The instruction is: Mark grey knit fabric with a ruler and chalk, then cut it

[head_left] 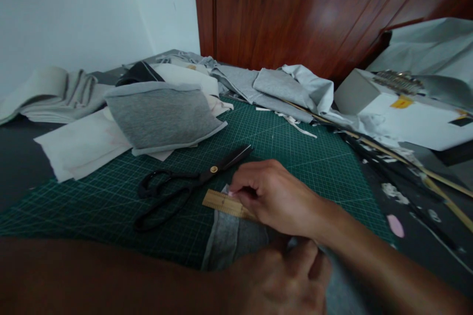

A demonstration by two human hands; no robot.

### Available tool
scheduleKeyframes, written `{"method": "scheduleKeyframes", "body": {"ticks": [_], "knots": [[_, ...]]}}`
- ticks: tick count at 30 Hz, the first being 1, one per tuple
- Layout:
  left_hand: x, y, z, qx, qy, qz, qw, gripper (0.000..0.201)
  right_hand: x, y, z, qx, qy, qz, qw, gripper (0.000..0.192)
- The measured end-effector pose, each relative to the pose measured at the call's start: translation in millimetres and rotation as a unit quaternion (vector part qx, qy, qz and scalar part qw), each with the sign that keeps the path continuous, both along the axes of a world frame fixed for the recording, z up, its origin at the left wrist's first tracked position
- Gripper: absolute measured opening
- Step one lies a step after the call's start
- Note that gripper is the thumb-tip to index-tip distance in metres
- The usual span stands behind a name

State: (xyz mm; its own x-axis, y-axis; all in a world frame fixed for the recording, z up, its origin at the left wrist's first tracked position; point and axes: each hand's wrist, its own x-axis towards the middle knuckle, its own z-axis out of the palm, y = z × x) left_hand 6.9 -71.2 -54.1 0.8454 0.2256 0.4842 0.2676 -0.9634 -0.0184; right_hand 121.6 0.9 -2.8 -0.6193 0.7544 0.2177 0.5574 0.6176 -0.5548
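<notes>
A strip of grey fabric (226,236) lies on the green cutting mat (295,152) near its front edge. Across the strip's far end rests a short wooden ruler (221,203). My right hand (275,197) reaches in from the right, fingers pinched on a small pink piece, apparently chalk, at the ruler's edge. My left hand (281,280) lies low in the frame with fingers curled, pressing on the fabric and the ruler's near end. Black scissors (185,183) lie on the mat just left of the ruler, blades pointing to the far right.
Folded grey fabric pieces (162,115) and white paper (79,147) lie at the mat's far left. More grey cloth (281,86) is piled at the back. A white box (402,108) and wooden sticks (424,170) sit to the right. A pink chalk piece (395,225) lies right of the mat.
</notes>
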Motion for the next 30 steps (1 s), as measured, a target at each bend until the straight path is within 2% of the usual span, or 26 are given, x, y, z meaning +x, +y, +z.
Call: {"method": "scheduleKeyframes", "body": {"ticks": [3, 6, 8, 11, 15, 19, 22, 25, 30], "knots": [[-0.4, 2.4, -0.1, 0.032, -0.018, 0.011, 0.999, 0.019, 11.5, -9.6, 1.2, -0.010, 0.006, -0.016, 1.000, 0.022], [-1.8, 9.0, 0.9, 0.036, -0.046, -0.032, 0.998, 0.021, 21.6, -18.5, 3.9, -0.016, 0.010, -0.036, 0.999, 0.024], [-2.5, 11.6, 2.0, 0.027, -0.032, -0.056, 0.998, 0.023, 27.8, -22.6, 5.7, -0.018, 0.009, -0.049, 0.999, 0.024], [-1.9, 8.6, 3.3, 0.018, -0.017, -0.027, 0.999, 0.027, 36.2, -26.4, 7.5, -0.026, 0.002, -0.051, 0.998, 0.025], [-0.3, 0.5, 4.0, 0.008, 0.012, -0.006, 1.000, 0.018, 41.0, -28.9, 9.8, -0.032, -0.008, -0.064, 0.997, 0.024], [-0.6, 1.7, 4.5, 0.001, 0.033, -0.014, 0.999, 0.015, 34.1, -25.1, 13.0, -0.040, -0.021, -0.055, 0.997, 0.024], [-1.5, 5.5, 5.6, 0.041, 0.038, -0.036, 0.998, 0.020, 23.9, -16.9, 14.1, -0.033, -0.036, -0.036, 0.998, 0.023], [-1.9, 6.3, 6.2, 0.038, 0.025, -0.008, 0.999, 0.026, 11.2, -6.6, 14.0, -0.011, -0.052, -0.020, 0.998, 0.022], [-2.2, 4.0, 3.5, 0.037, 0.018, -0.012, 0.999, 0.025, -4.9, 5.9, 14.9, 0.010, -0.066, -0.005, 0.998, 0.018]]}}
